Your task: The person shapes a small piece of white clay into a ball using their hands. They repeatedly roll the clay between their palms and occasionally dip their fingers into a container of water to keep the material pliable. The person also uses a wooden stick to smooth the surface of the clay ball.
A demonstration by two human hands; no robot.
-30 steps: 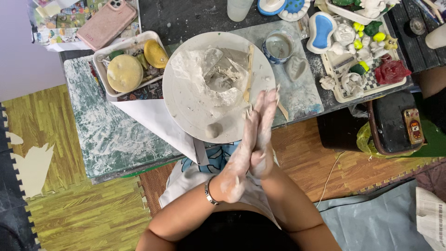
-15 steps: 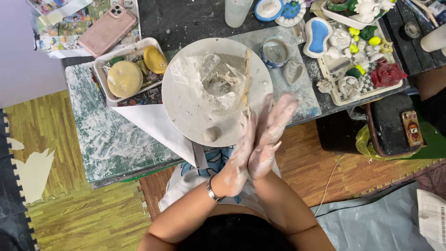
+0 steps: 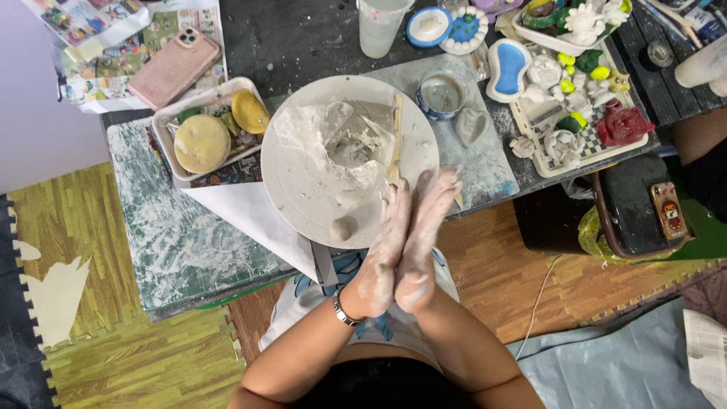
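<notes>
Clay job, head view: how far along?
Done: a small ball sits on the round board. In hand: left hand and right hand, clay-smeared, are pressed palm to palm; anything between them is hidden. Left: the big clay lump looks mostly unshaped.

**Clay on the round board**

You are looking at a pale grey lump of clay [image 3: 337, 140] that is lying spread and torn on the round white board [image 3: 291, 178], its middle hollowed and its edges ragged. A small clay ball [image 3: 342, 227] is sitting apart from it near the board's front rim. A thin wooden stick [image 3: 395, 140] is lying along the lump's right side, touching it.
</notes>
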